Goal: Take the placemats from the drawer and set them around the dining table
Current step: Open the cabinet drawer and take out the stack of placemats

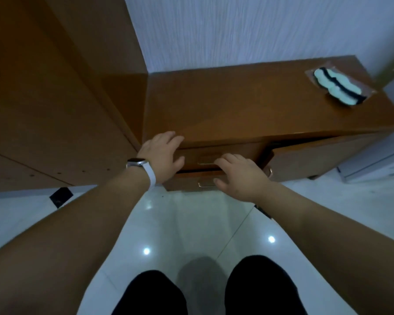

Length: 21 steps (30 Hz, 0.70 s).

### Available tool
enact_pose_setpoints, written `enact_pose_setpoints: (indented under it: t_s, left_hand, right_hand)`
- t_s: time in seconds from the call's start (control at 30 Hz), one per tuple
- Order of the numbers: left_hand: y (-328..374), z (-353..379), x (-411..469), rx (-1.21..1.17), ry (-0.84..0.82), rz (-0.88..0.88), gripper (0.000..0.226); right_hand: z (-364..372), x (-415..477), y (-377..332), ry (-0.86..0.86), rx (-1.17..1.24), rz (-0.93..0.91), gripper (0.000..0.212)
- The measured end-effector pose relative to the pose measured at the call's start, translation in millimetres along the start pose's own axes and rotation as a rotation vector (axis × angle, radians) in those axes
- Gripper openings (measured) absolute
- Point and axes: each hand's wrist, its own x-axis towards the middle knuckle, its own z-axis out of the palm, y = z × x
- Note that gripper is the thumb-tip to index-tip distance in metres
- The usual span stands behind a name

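A person stands over a low wooden cabinet (248, 105), both hands at its top drawer (228, 153), just under the cabinet's front edge. The left hand (162, 153), a white-strapped watch (138, 163) on its wrist, lays straight, spread fingers on the drawer's left corner. The right hand (241, 176) curves loosely at the drawer handle (206, 163); whether its fingers have hold cannot be told.

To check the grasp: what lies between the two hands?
Head view: the drawer front with its metal handle lies between left hand and right hand.
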Motion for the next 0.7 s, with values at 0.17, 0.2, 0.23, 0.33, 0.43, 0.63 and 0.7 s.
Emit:
enact_pose_setpoints:
  t_s: [0.17,0.2,0.23,0.33,0.43,0.63,0.7]
  left_hand:
    - [-7,48,24,0.060,0.078,-0.003,0.068]
    - [-9,54,27,0.066,0.077,-0.004,0.069]
    - [-10,59,30,0.070,0.063,-0.006,0.070]
    - [-11,68,33,0.079,0.019,-0.028,0.072]
    - [-8,67,29,0.079,-0.002,-0.051,0.074]
    - [-4,71,26,0.080,0.013,-0.069,0.078]
    - [-2,80,24,0.080,0.048,-0.080,0.081]
  right_hand:
    - [61,36,18,0.032,0.006,0.010,0.056]
    - [70,42,23,0.044,-0.002,0.007,0.057]
    - [77,46,27,0.048,-0.007,0.008,0.058]
    - [92,60,35,0.024,0.006,0.011,0.060]
    - [100,67,36,-0.015,0.014,-0.003,0.060]
    - [108,80,39,-0.067,-0.010,-0.037,0.060]
    - [111,86,40,-0.080,-0.012,-0.029,0.060]
